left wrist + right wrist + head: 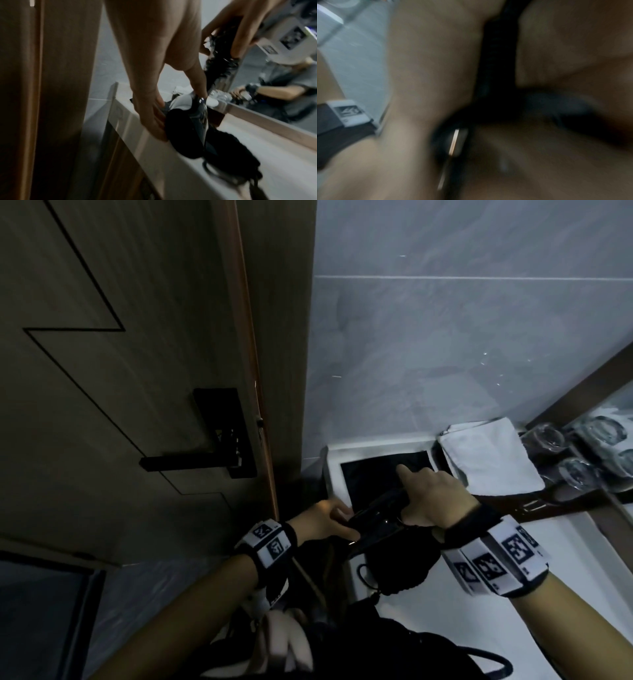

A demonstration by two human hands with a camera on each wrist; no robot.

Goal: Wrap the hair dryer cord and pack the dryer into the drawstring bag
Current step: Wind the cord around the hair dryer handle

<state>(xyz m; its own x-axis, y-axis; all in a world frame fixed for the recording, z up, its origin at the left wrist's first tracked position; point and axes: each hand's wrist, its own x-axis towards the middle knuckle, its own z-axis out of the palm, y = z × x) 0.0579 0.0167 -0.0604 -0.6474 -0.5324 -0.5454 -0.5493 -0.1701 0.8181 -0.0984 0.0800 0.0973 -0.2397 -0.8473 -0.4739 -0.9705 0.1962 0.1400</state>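
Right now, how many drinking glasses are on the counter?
2: one glass by the white cloth, another glass just nearer the person. The mirror doubles them; others may sit off-frame.

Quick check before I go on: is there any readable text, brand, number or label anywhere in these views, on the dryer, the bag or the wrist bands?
No readable text in any view.
Left wrist band: black-and-white square marker patterns only; tiny print beside them is too small to read.
Right wrist band: the same, markers and unreadable small print.
Hair dryer: dark and glossy, no brand legible.
Black drawstring bag: no label seen.
Right wrist view: too blurred.
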